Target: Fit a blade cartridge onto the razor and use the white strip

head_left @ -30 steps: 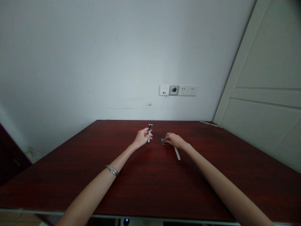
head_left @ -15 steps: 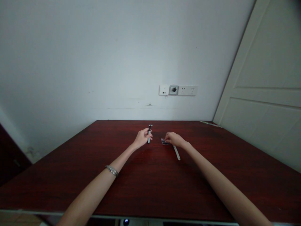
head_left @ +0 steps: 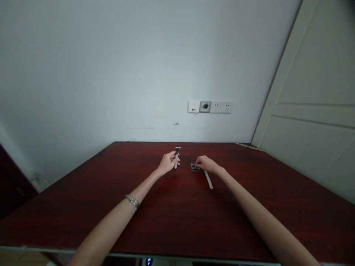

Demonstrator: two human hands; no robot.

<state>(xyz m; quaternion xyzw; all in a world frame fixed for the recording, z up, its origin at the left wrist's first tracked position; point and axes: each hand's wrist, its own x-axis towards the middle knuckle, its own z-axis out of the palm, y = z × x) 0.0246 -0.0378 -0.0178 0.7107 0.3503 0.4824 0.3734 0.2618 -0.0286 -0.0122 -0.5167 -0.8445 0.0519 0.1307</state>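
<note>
My left hand (head_left: 168, 162) is closed round a slim grey razor-like tool (head_left: 176, 155) that lies on the dark red table (head_left: 177, 210), its dark head pointing toward the wall. A silver bracelet (head_left: 132, 200) sits on that wrist. My right hand (head_left: 205, 164) rests with curled fingers on a small dark flat piece (head_left: 195, 167) on the table. A white strip (head_left: 209, 179) runs out from under that hand toward me.
The table stands against a white wall with a row of sockets (head_left: 210, 106). A pale door (head_left: 313, 111) closes off the right side. A thin pale strip (head_left: 247, 146) lies at the table's far right corner.
Almost nothing has moved. My right hand has shifted very slightly on the small dark piece; my left hand keeps its hold on the tool.
</note>
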